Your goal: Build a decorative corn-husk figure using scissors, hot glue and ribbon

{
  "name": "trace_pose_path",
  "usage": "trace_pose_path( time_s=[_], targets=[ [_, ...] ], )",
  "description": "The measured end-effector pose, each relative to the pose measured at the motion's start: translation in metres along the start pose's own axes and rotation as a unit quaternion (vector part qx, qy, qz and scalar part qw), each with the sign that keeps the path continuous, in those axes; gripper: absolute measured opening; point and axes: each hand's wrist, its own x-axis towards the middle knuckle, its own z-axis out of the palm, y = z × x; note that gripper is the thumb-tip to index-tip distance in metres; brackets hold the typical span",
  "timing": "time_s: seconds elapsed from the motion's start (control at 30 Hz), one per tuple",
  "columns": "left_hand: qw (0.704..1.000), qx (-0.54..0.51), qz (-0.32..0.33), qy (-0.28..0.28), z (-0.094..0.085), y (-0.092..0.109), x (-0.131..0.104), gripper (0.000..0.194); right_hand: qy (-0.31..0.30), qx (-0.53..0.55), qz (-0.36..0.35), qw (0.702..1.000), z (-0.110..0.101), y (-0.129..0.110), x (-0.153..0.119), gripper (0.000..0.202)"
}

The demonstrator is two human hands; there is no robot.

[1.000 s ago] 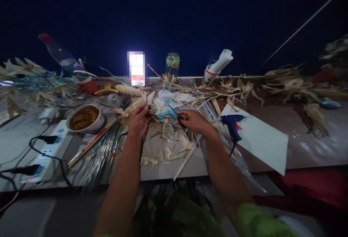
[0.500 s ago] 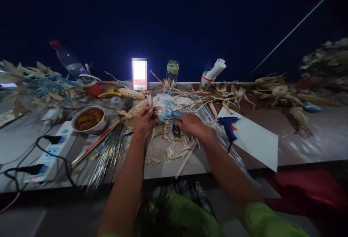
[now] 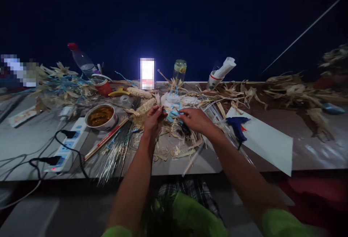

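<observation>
1. Hands first, clock centred between them: left hand (image 3: pixel 153 121) has a pale husk piece (image 3: pixel 158 100) pinched at its fingertips, poking up.
2. Right hand (image 3: pixel 195 121) is curled, fingertips right by a light blue strip (image 3: pixel 174 113). Can't tell from here if it's actually gripping it. Something dark (image 3: pixel 186 128) under the palm, too murky to name.
3. Husk scraps (image 3: pixel 178 152) at 6.
4. Corn cob (image 3: pixel 140 93) at 10, lit-up screen (image 3: pixel 147 73) at 11, clear bottle (image 3: pixel 179 72) at 12, cup with rolled paper (image 3: pixel 213 80) at 1.
5. Blue glue gun (image 3: pixel 238 125) at 3, overlapping a white sheet (image 3: pixel 268 143).
6. Bowl of brown stuff (image 3: pixel 100 116) at 9, power strip (image 3: pixel 70 149) around 8.
</observation>
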Motion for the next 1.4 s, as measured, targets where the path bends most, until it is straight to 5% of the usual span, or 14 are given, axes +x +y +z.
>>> trace_pose_path(
  time_s=[0.13,0.27,0.7,1.17,1.4],
  targets=[
    [1.0,0.004,-0.006,0.006,0.0,-0.003,0.001,0.034,0.047,0.292,0.002,0.955,0.031,-0.009,0.012,0.045],
    [1.0,-0.005,0.005,0.003,-0.004,-0.006,0.004,0.03,0.099,0.407,0.038,0.907,0.053,-0.017,0.023,0.043],
    [0.999,0.031,0.005,-0.021,-0.005,-0.012,0.003,0.032,0.249,0.42,0.043,0.872,0.051,-0.024,0.042,0.022],
    [0.998,0.038,0.022,-0.055,-0.001,-0.011,0.003,0.031,0.269,0.488,-0.011,0.83,0.044,-0.016,0.042,0.016],
    [0.994,0.011,-0.001,-0.108,-0.003,-0.009,0.001,0.024,0.26,0.451,-0.032,0.853,0.045,-0.019,0.039,0.015]
  ],
)
